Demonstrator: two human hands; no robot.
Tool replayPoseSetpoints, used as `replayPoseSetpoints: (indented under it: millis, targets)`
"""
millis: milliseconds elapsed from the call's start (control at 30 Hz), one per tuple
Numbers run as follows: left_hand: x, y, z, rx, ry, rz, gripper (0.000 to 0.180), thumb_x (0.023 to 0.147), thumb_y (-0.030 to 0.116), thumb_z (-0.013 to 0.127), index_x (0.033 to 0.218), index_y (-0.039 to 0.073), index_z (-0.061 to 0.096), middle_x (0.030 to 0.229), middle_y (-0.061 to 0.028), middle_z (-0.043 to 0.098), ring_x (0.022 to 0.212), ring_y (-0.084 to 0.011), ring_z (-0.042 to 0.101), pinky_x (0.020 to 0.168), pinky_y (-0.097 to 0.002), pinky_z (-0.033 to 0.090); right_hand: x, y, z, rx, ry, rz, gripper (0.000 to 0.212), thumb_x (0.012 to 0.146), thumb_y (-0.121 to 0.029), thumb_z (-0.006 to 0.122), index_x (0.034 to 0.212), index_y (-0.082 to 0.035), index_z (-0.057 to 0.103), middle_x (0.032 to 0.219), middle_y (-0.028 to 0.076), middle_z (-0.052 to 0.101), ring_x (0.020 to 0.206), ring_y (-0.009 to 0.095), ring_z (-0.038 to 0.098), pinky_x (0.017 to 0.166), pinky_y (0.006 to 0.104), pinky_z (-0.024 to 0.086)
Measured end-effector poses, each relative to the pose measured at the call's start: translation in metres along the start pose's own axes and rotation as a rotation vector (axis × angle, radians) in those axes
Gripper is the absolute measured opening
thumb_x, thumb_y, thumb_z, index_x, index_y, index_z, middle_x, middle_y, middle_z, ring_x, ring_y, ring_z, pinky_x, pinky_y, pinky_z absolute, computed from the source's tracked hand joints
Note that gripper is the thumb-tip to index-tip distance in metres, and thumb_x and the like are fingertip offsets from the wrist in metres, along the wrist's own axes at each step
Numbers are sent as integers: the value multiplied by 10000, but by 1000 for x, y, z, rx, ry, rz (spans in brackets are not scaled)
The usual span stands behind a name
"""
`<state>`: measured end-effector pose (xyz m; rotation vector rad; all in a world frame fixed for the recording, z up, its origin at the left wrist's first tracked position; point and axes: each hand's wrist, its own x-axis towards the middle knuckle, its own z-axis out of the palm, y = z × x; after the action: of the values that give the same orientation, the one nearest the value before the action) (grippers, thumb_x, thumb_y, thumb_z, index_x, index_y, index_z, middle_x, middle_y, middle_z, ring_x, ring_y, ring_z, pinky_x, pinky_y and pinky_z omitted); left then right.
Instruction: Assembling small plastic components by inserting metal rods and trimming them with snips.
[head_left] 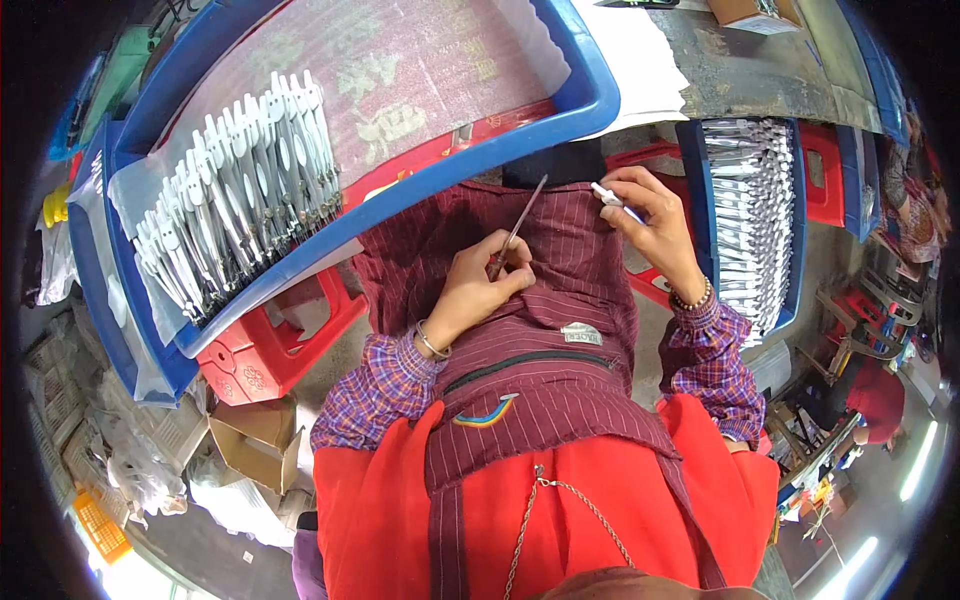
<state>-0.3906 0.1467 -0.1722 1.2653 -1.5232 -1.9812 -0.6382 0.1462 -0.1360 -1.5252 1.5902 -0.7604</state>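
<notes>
The small white-and-grey piece (610, 198) is pinched between the thumb and fingers of the right hand (655, 228), held up over the far side of the person's lap, just off the near right corner of the big blue tray (597, 88). From where I stand, the left hand (478, 287) is closed round the lower end of a thin pointed tool (526, 210), its tip angled up and away; tool and piece are apart. To do this well, I'd say, the piece wants a firm grip near the spot being worked, fingertips out of the tip's line, with light, short strokes so the pale surface isn't scratched. A fan of similar pieces (240, 180) leans along the near left edge of that tray, and many more white pieces (752, 225) lie stacked in a second blue tray (697, 165), its left edge near the right hand. Below the big tray's near edge is a red stool (245, 355). As for writing, the maroon apron (540, 400) carries a grey patch (582, 334) with small lettering, and a rainbow badge (484, 412); the sheet (390, 125) lining the tray shows pale, worn marks like printed characters. I can make out no label on the pieces themselves.
</notes>
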Motion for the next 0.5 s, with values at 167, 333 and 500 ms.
replayPoseSetpoints:
  millis: [167, 333, 500]
  targets:
    - [-3, 1, 1, 102, 25, 81, 138, 766, 125, 657, 866, 46, 603, 731, -13, 610, 618, -79, 537, 567, -235, 413, 1, 6, -1, 97, 61, 67, 239, 742, -41, 670, 967, 17, 611, 925, 102, 593, 790, 202, 592, 694, 283, 461]
    - [-3, 1, 1, 109, 35, 86, 143, 754, 150, 651, 848, 50, 611, 724, -57, 627, 611, -151, 578, 586, -278, 428, 7, 12, 7, -89, 100, -1, 288, 728, -66, 697, 988, 7, 598, 860, 114, 599, 740, 211, 585, 667, 275, 458]
    - [-5, 2, 2, 109, 40, 152, 115, 778, 87, 651, 866, 28, 610, 701, 4, 582, 587, -41, 494, 546, -218, 397, 11, 16, 7, -76, 157, 9, 274, 725, -56, 694, 978, 1, 604, 811, 106, 620, 679, 197, 587, 635, 273, 459]
